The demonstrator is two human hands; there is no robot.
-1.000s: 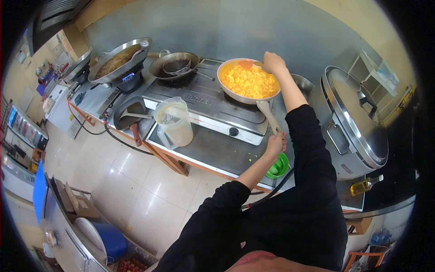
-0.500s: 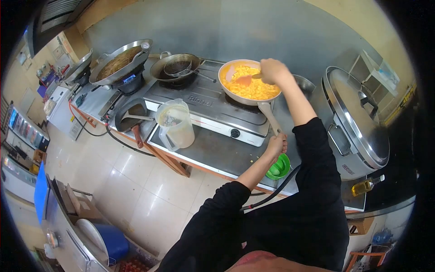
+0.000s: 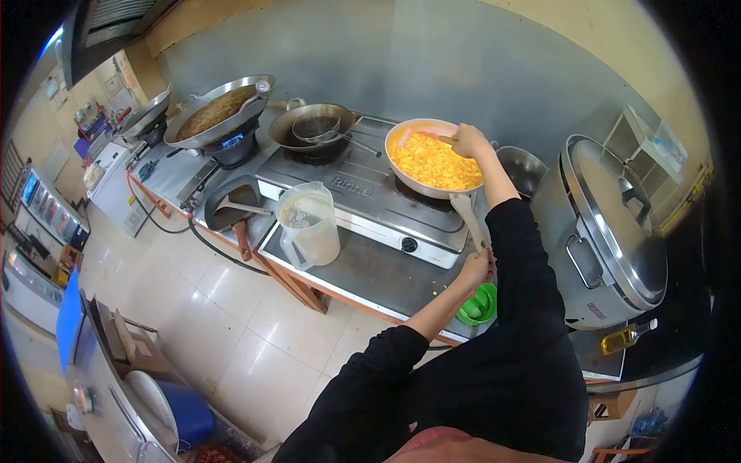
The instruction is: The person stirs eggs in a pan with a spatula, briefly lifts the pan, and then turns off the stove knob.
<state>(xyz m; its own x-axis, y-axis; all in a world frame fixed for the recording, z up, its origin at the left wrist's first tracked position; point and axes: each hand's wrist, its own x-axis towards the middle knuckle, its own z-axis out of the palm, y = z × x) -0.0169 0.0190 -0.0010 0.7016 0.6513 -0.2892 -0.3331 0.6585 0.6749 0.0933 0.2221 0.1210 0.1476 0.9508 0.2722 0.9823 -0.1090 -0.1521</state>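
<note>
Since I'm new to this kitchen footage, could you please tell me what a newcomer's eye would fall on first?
Probably the bright yellow food in the pan on the right half of the stove. Next might come the large silver lidded pot standing right of it.

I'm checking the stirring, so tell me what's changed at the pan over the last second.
The right hand drew the spatula from the far side of the pan toward the middle; its head is now hard to make out. The whole view shifted, so the stove sits lower in the picture. Nothing was taken or released: the left hand still grips the pan handle.
</note>
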